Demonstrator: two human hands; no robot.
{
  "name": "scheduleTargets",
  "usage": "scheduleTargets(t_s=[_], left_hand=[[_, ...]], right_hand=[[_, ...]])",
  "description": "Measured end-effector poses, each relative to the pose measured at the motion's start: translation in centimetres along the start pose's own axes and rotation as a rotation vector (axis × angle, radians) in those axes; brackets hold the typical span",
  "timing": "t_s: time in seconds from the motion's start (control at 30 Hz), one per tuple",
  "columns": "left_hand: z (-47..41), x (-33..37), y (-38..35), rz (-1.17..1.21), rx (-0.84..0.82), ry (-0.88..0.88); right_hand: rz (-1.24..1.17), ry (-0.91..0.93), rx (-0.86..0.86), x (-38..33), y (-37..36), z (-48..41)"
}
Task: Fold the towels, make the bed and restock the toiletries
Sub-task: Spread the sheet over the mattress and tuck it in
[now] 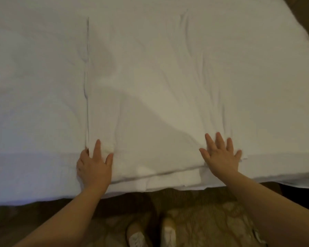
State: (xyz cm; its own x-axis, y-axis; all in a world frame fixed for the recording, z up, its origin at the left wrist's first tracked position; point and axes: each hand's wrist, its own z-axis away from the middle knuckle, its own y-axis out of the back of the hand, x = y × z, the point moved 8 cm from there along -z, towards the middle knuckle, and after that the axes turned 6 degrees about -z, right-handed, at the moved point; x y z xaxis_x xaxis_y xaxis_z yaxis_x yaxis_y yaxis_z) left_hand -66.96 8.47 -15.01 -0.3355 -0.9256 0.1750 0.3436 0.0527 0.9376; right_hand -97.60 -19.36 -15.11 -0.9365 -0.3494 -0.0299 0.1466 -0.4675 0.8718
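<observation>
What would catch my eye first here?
A large white cloth towel lies spread on the white bed, filling the middle of the view. At its near edge the left hand holds a corner while the right hand presses flat, fingers spread. Below, pale shoes stand on patterned carpet.

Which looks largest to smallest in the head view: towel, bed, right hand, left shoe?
1. bed
2. towel
3. right hand and left shoe: look alike, shoe cropped by the frame, so unranked.
</observation>
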Motion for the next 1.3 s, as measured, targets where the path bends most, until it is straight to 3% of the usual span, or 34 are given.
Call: scheduleTargets(t_s=[0.1,0.2,0.27,0.33,0.4,0.53,0.67,0.83,1.07,1.3], left_hand=[[2.3,-2.7,0.1,0.393,0.012,0.198],[4.1,-4.4,-1.2,0.817,-0.067,0.461],[5.2,-4.1,-2.6,1.172,-0.186,0.546],[6.5,-2.7,-4.0,1.636,-0.313,0.73],[7.2,-0.9,-5.3,1.884,-0.377,0.87],[7.5,2.2,-4.9,1.806,-0.397,0.886],[7.7,1.5,-2.0,1.81,-0.276,0.806],[10.5,0.2,3.5,1.793,-0.222,0.668],[17.2,-0.4,13.5,1.811,-0.234,0.521],[22.6,-2.2,21.3,1.755,-0.261,0.32]], right_hand=[[-0.32,-0.259,0.049,3.4,-0.2,2.9],[-0.936,-0.547,0.182,5.5,-0.2,4.1],[-1.392,-0.729,0.257,6.3,-0.8,3.5],[-1.762,-0.914,0.216,5.8,-1.9,3.4],[-1.913,-0.954,0.12,4.5,-2.8,3.5],[-1.972,-0.796,-0.067,1.5,-2.6,3.8],[-1.988,-0.612,0.089,1.7,0.1,4.8],[-1.85,-0.513,0.165,2.4,3.5,9.7],[-1.946,-0.352,0.269,3.4,12.5,19.2],[-2.09,-0.31,0.318,4.5,16.5,28.9]])
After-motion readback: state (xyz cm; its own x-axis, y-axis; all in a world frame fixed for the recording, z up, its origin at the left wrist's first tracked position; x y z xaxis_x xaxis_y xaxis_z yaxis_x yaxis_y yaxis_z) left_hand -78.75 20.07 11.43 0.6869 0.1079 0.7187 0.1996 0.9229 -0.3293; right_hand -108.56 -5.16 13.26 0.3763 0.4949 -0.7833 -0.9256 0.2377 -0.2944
